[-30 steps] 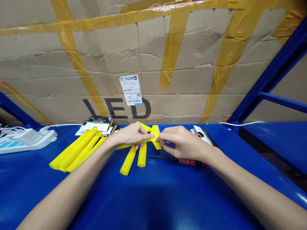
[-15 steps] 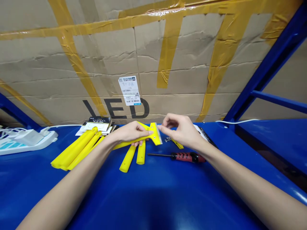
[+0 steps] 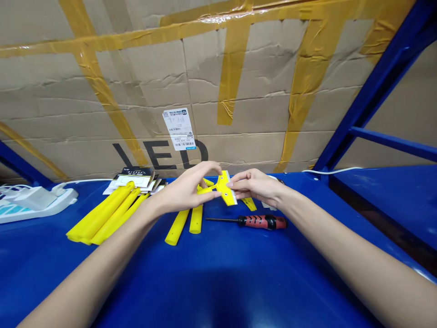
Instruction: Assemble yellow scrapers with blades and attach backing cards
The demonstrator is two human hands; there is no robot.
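A yellow scraper [image 3: 226, 187] with a thin metal blade along its edge is held up between both hands, its head turned to the right. My left hand [image 3: 186, 187] curls around its neck, thumb in front and index finger arched above; its handle is mostly hidden behind that hand. With thumb and fingertips, my right hand [image 3: 257, 186] pinches the blade side of the head. Beneath my left hand lie yellow handles [image 3: 177, 228]. Another yellow scraper head [image 3: 249, 203] shows partly below my right hand. A screwdriver [image 3: 261, 222] with a red and black handle lies in front.
Several yellow handles [image 3: 102, 214] lie in a pile at left, beside black-and-white cards [image 3: 133, 176]. A white power strip [image 3: 51, 205] sits at the far left. A taped cardboard box [image 3: 153, 91] stands behind the blue surface [image 3: 205, 282]; a blue frame post [image 3: 368, 100] rises at right.
My right hand has moved in onto the scraper's blade edge, where it was just beside it. My left hand's fingers have lifted and arched over the scraper. The view has shifted slightly.
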